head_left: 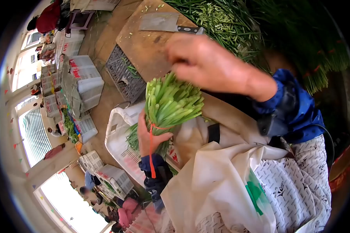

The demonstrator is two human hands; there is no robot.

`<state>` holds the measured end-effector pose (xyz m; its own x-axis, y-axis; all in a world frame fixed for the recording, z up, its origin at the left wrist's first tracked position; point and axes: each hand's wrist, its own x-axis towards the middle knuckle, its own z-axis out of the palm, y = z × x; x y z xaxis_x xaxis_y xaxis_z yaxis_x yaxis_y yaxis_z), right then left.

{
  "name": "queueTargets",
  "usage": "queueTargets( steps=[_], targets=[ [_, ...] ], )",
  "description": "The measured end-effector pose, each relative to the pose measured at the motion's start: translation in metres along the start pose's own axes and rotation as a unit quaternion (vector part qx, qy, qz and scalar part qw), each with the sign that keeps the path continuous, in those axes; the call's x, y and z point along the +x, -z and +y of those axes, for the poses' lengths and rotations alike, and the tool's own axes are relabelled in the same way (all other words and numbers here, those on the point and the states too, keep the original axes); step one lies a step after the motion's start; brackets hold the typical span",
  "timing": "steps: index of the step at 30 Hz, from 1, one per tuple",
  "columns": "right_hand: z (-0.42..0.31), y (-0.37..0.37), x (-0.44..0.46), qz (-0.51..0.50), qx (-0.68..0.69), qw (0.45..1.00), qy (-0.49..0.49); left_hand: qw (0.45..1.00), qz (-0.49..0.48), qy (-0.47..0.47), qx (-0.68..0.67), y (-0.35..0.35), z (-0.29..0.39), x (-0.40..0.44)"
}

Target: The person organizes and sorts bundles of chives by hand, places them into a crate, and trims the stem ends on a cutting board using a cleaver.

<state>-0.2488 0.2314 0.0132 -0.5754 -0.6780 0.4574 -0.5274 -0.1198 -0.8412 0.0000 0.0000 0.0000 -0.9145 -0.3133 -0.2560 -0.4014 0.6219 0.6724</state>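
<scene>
A bundle of green stalks [173, 103], cut ends up, is gripped in my left hand [148, 136], the thumb across its front. A red tie [152, 153] circles the bundle, and its loose end hangs down. Just above the cut ends is my right hand [208, 62], its fingers curled and smeared by motion; whether it holds anything cannot be seen. Beyond it, a cleaver [163, 22] with a black handle lies flat on a worn wooden board [144, 50].
A grey plastic crate [124, 73] sits beneath the board. Cut stalk pieces [217, 19] lie on greens at the top. Below the bundle stands a white basket [120, 128]. A pale apron [214, 174] covers my lap. Wrapped boxes [85, 79] and several people are farther off.
</scene>
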Motion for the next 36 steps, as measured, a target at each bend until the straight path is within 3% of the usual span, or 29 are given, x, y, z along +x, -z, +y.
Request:
queueTargets(
  steps=[2, 3, 5, 6, 8, 9, 10, 11, 13, 14, 15, 16, 17, 19, 24, 30, 36],
  targets=[
    [0.015, 0.023, -0.007, 0.067, 0.004, 0.997, 0.037, 1.000, 0.011, -0.006, -0.001, 0.000, -0.004, 0.000],
    [0.011, 0.047, -0.014, 0.015, 0.004, 0.999, -0.032, 1.000, 0.017, -0.006, -0.016, 0.001, -0.002, 0.000],
    [0.025, 0.084, -0.030, 0.040, -0.013, 0.994, -0.099, 0.998, 0.021, 0.001, -0.053, -0.002, -0.001, 0.000],
    [0.014, 0.106, -0.035, 0.100, 0.065, 0.976, -0.180, 0.999, 0.023, -0.002, -0.028, -0.002, -0.002, 0.000],
    [0.027, 0.142, -0.045, 0.185, 0.068, 0.960, -0.200, 1.000, 0.023, -0.006, -0.016, -0.003, -0.005, 0.001],
    [0.050, 0.161, -0.058, 0.252, -0.038, 0.940, -0.227, 1.000, 0.024, -0.007, -0.008, -0.003, -0.007, 0.000],
    [0.130, 0.199, -0.097, 0.252, -0.226, 0.919, -0.201, 1.000, 0.025, -0.009, 0.005, -0.002, -0.010, -0.001],
    [0.152, 0.211, -0.111, 0.183, -0.427, 0.839, -0.284, 0.999, 0.027, -0.011, 0.018, -0.002, -0.012, 0.000],
    [0.140, 0.162, -0.120, 0.135, -0.555, 0.789, -0.227, 1.000, 0.029, -0.007, 0.000, -0.004, -0.011, 0.002],
    [0.101, 0.102, -0.102, 0.180, -0.293, 0.939, -0.029, 0.999, 0.030, 0.009, -0.028, -0.005, -0.007, 0.002],
    [0.067, 0.075, -0.098, 0.119, -0.140, 0.980, -0.077, 0.998, 0.024, 0.021, -0.056, -0.007, -0.004, 0.001],
    [0.033, 0.052, -0.092, 0.070, -0.057, 0.992, -0.087, 0.999, 0.025, 0.018, -0.044, -0.008, -0.005, 0.001],
    [0.020, 0.033, -0.088, 0.041, -0.044, 0.998, -0.007, 0.999, 0.029, 0.015, -0.031, -0.008, -0.007, 0.001],
    [-0.002, 0.002, -0.089, -0.023, 0.062, 0.998, -0.010, 0.999, 0.036, 0.011, -0.005, -0.008, -0.007, -0.001],
    [-0.013, -0.020, -0.086, -0.049, 0.008, 0.999, -0.018, 0.999, 0.038, 0.001, 0.015, -0.007, -0.003, 0.001],
    [-0.011, -0.039, -0.090, 0.020, -0.022, 0.999, -0.021, 0.998, 0.040, -0.011, 0.036, -0.006, -0.002, -0.001],
    [-0.017, -0.039, -0.083, 0.014, -0.049, 0.999, 0.010, 0.997, 0.051, -0.030, 0.058, -0.007, 0.001, 0.000]
  ],
)
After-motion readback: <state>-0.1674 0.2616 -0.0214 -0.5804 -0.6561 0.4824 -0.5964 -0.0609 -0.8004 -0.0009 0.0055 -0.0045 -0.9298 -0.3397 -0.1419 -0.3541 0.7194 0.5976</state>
